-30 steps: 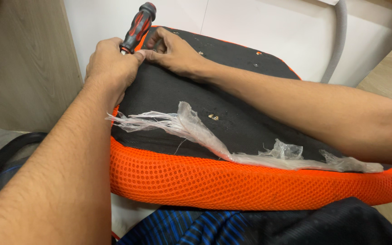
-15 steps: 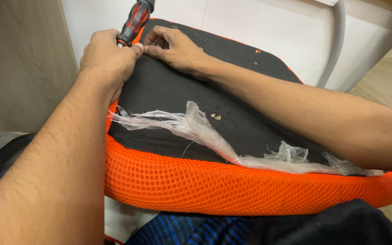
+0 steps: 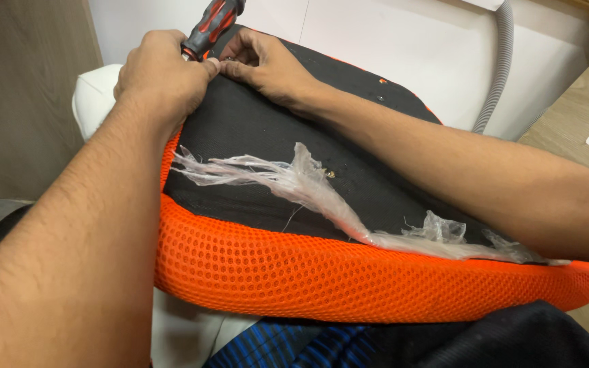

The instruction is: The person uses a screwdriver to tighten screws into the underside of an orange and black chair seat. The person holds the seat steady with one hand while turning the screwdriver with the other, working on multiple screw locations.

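Hands are worked together at the far edge of an upturned chair seat cushion, black fabric underside up, orange mesh wrapped round its near edge and resting against the person's lap. Left hand is closed round a screwdriver with a red-and-black handle; the handle sticks up and away from the fist, and the tip is hidden behind the fingers, so what it bears on cannot be told. Right hand is laid on the black fabric just beside the left, its fingertips pinched on something small and metallic at the far edge; whether that is a screw or a fitting cannot be told. Compared with the earlier views, both hands are seen at the same spot on the far edge, the grip on the screwdriver unchanged; only the framing has shifted a little, the cushion sitting slightly lower and the handle nearer the top border. No turn of the handle can be made out, so work at this one point appears ongoing rather than finished. A torn strip of clear plastic wrap is draped across the middle of the underside and trails to the right corner. Two small fasteners are seen near the far right edge. A grey corrugated hose runs down the white wall behind.
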